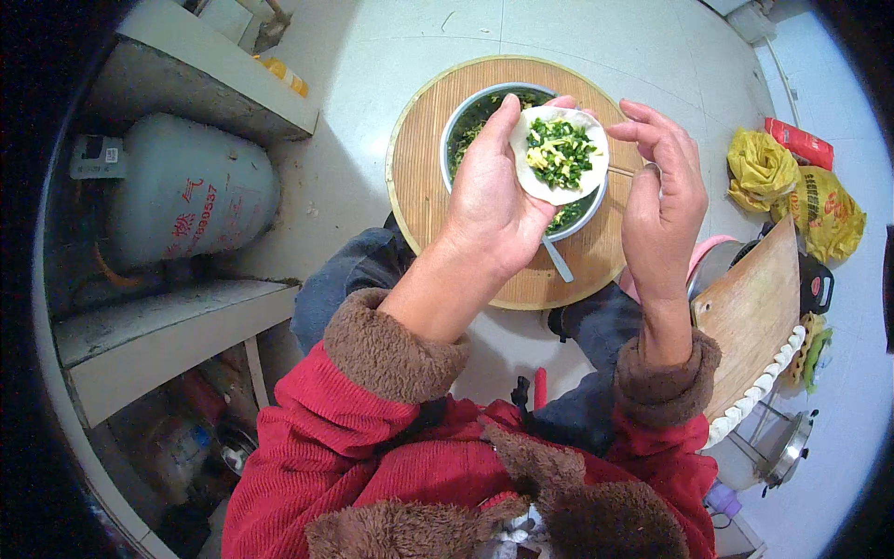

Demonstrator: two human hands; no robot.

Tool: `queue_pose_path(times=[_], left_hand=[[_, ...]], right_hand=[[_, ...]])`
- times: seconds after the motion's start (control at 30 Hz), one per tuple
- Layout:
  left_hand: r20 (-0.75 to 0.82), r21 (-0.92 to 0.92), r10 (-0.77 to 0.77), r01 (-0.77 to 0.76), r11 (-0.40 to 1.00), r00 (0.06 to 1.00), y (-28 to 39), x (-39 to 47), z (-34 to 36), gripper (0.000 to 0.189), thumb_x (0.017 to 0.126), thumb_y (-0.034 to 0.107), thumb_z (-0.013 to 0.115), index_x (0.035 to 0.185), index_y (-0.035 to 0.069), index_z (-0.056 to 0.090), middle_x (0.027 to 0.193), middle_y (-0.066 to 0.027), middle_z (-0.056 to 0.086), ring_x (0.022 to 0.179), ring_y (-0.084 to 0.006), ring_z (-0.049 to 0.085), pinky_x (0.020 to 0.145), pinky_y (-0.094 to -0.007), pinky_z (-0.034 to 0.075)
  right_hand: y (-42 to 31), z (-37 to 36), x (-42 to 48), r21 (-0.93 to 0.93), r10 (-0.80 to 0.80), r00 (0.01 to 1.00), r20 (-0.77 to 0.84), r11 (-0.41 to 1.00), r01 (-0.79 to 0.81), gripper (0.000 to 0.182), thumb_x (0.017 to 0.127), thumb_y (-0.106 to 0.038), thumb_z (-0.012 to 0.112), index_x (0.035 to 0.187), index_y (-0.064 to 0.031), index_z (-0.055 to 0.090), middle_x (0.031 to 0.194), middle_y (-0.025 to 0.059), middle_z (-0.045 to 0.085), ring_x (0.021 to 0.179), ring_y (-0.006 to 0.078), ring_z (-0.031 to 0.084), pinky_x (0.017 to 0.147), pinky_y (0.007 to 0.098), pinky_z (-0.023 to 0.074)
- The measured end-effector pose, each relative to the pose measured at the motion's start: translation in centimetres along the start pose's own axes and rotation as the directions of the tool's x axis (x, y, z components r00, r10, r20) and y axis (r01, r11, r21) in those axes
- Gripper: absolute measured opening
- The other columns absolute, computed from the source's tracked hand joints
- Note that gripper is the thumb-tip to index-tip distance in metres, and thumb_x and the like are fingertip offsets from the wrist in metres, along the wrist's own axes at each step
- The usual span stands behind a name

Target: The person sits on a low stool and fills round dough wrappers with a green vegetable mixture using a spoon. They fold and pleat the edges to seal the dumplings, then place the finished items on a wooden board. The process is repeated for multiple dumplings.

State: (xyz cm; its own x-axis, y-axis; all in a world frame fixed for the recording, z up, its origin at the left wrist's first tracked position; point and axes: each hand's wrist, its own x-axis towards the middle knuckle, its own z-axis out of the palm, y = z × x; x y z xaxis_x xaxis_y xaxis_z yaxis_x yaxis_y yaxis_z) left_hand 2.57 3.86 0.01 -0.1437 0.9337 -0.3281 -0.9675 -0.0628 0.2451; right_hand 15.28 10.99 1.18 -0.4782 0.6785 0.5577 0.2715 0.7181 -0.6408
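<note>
On the palm and fingers of my left hand lies a round dough wrapper, flat and unfolded. Chopped greens with yellow bits are heaped in its middle. My right hand is raised just to the right, fingers bent and apart, holding nothing; its fingertips are close to the wrapper's right edge. Under my left hand a metal bowl of the same green and yellow filling rests on a round bamboo-topped table. A spoon handle leans over the bowl's near rim. Chopsticks lie partly hidden behind my right hand.
At the right, a wooden board carries a row of folded dumplings along its edge. Yellow plastic bags and a lidded steel pot are beyond it. A gas cylinder lies between shelves at the left.
</note>
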Motion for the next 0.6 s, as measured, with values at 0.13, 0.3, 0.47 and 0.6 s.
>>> queue_pose_path(times=[0.13, 0.3, 0.47, 0.6], left_hand=[[0.001, 0.002, 0.012, -0.012, 1.000, 1.000, 0.1, -0.1, -0.2, 0.049, 0.102, 0.038, 0.030, 0.125, 0.001, 0.053, 0.120, -0.0118, 0.062, 0.113, -0.0247, 0.058, 0.102, -0.0414, 0.044], [-0.003, -0.014, 0.013, -0.013, 1.000, 1.000, 0.4, -0.1, -0.5, 0.049, 0.103, 0.038, 0.029, 0.124, 0.001, 0.053, 0.119, -0.0124, 0.062, 0.113, -0.0252, 0.058, 0.102, -0.0413, 0.044], [-0.014, -0.019, 0.041, -0.041, 0.999, 0.999, 0.7, 0.1, -0.8, 0.049, 0.103, 0.037, 0.028, 0.124, 0.000, 0.053, 0.119, -0.0130, 0.062, 0.113, -0.0256, 0.058, 0.102, -0.0418, 0.044], [-0.019, -0.039, 0.039, -0.040, 0.998, 0.999, 0.7, 0.0, -0.8, 0.049, 0.103, 0.036, 0.028, 0.124, 0.000, 0.053, 0.119, -0.0133, 0.061, 0.113, -0.0256, 0.058, 0.103, -0.0421, 0.043]], right_hand=[[0.1, 0.3, -0.1, -0.135, -0.061, 0.997, 0.043, 0.989, 0.066, 0.034, 0.071, 0.010, 0.038, 0.091, -0.0006, 0.064, 0.105, 0.0142, 0.065, 0.102, 0.0289, 0.058, 0.091, 0.0382, 0.0454], [-0.3, -0.1, 0.0, -0.034, -0.029, 1.000, 0.009, 0.999, 0.029, 0.033, 0.072, 0.010, 0.042, 0.089, -0.0024, 0.066, 0.105, 0.0135, 0.065, 0.101, 0.0293, 0.058, 0.090, 0.0382, 0.0453], [-0.7, 0.1, -0.2, -0.215, -0.114, 0.992, 0.063, 0.969, 0.125, 0.033, 0.072, 0.010, 0.044, 0.090, -0.0035, 0.067, 0.106, 0.0118, 0.065, 0.102, 0.0277, 0.057, 0.091, 0.0380, 0.0450], [-0.9, 0.4, -0.4, -0.144, -0.146, 0.986, 0.080, 0.977, 0.157, 0.032, 0.074, 0.011, 0.046, 0.093, -0.0043, 0.068, 0.105, 0.0114, 0.065, 0.102, 0.0270, 0.058, 0.088, 0.0376, 0.0454]])
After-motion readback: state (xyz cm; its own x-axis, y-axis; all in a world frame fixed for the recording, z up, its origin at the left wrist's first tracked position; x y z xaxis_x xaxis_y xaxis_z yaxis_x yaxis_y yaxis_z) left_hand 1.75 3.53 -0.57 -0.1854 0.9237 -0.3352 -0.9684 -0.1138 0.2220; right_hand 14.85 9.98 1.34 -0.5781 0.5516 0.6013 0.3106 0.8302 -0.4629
